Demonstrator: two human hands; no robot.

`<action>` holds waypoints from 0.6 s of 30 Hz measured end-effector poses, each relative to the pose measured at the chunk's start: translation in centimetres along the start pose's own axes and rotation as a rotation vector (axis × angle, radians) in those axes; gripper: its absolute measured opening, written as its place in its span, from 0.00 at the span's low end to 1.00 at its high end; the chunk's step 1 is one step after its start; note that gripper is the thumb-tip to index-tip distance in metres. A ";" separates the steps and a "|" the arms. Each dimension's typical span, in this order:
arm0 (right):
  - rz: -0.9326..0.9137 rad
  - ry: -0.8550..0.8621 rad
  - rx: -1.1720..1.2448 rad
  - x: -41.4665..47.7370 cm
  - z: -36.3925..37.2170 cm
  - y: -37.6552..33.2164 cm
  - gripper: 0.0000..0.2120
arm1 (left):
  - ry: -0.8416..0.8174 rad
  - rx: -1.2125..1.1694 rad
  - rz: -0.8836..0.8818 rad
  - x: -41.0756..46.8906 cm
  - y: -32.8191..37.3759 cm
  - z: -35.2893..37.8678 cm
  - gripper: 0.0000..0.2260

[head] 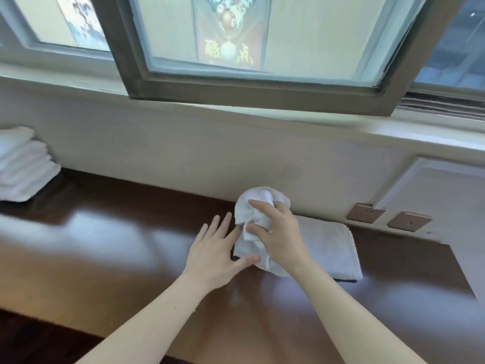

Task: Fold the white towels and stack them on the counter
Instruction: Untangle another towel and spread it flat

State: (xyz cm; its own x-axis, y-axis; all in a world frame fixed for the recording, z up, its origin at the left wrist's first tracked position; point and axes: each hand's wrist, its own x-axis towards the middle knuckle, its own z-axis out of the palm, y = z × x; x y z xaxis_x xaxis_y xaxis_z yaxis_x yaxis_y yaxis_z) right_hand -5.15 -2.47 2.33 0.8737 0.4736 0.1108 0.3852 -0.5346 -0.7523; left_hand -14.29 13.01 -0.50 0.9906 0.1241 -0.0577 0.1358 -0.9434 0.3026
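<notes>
We note the right hand clenched round a bunched white towel, thumb and fingers pinching the crumpled cloth and holding its upper part raised off the counter, close to the far wall. The lower end of the bunch hangs down to the counter surface. The left hand lies released, fingers straight and spread, palm down just left of the bunch, its thumb touching the cloth's near-left edge. Right of the right hand a flat white towel lies on the counter against the wall; we cannot tell whether it is a separate piece or part of the held one. At the far left edge a stack of folded white towels sits on the counter, well apart from the hands. Two wall sockets sit on the wall to the right. A window frame runs above the ledge.
</notes>
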 end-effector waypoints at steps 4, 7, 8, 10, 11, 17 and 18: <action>-0.054 -0.093 0.018 0.6 5.2 -5.9 0.23 | 0.071 -0.047 -0.017 -2.0 -6.0 -3.1 0.45; -0.060 -0.105 0.016 1.3 9.9 -10.4 0.25 | 0.097 -0.056 -0.032 -3.9 -12.2 -5.4 0.45; -0.068 -0.112 0.010 1.5 12.0 -12.2 0.26 | 0.106 -0.060 -0.033 -4.7 -14.8 -6.2 0.44; -0.060 -0.115 0.010 1.9 15.9 -15.4 0.27 | 0.110 -0.059 -0.020 -5.9 -19.6 -7.7 0.44; -0.047 -0.119 0.026 2.0 17.7 -16.8 0.28 | 0.115 -0.060 -0.019 -6.5 -21.7 -8.4 0.44; -0.021 -0.106 0.131 2.6 25.3 -23.1 0.30 | 0.127 0.003 -0.030 -8.5 -31.3 -12.0 0.42; -0.012 -0.103 0.132 2.7 26.0 -23.5 0.29 | 0.135 0.025 -0.023 -8.3 -32.3 -12.4 0.41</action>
State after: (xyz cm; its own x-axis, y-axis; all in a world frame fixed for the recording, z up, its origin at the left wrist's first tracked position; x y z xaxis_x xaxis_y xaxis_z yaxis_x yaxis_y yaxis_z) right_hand -19.56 29.62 3.40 0.8315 0.5525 0.0578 0.3467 -0.4349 -0.8311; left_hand -26.65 46.31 2.00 0.9808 0.1843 0.0643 0.1597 -0.9471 0.2784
